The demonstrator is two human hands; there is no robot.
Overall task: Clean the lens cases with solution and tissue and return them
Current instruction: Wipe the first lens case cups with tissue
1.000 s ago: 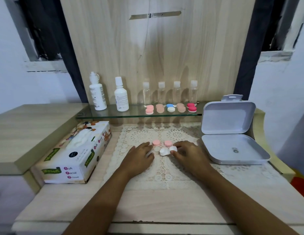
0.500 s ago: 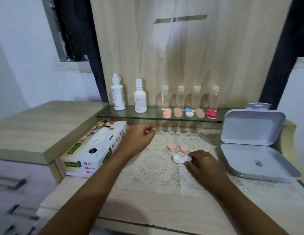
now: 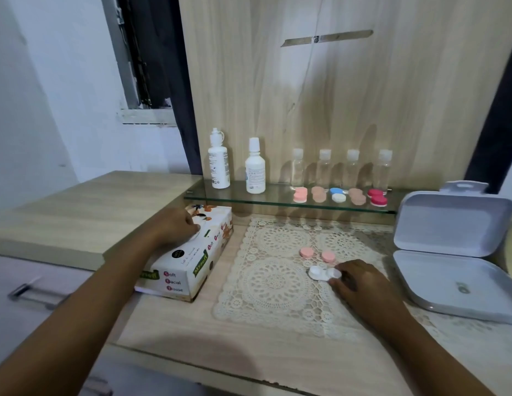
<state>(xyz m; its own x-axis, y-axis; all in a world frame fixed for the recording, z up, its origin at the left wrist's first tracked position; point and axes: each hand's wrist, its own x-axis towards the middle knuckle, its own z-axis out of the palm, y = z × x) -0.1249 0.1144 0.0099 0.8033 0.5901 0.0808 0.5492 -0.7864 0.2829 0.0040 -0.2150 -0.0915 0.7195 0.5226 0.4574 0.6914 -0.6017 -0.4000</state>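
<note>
Left hand (image 3: 175,230): at tissue box (image 3: 192,270) slot, fingers (image 3: 189,222) curled; tissue grip, cannot tell.
Solution bottles (image 3: 219,162): far shelf (image 3: 277,194), untouched.
White lens case (image 3: 323,272): mid-worktop (image 3: 249,352), pink caps (image 3: 306,252) off beside it.
Right hand (image 3: 359,282): pinches case's right end.
Progress: likely early; wipe, recap, return pending.

surface (image 3: 249,352): pale wood-grain, matt | doily (image 3: 277,284): cream openwork lace cloth | shelf (image 3: 235,195): clear glossy glass | tissue box (image 3: 192,270): printed card, slight sheen | lens case (image 3: 320,273): smooth white plastic | 2 caps (image 3: 306,252): matt pink plastic | hinged box (image 3: 449,224): smooth white plastic | 4 small bottles (image 3: 324,170): clear plastic
</note>
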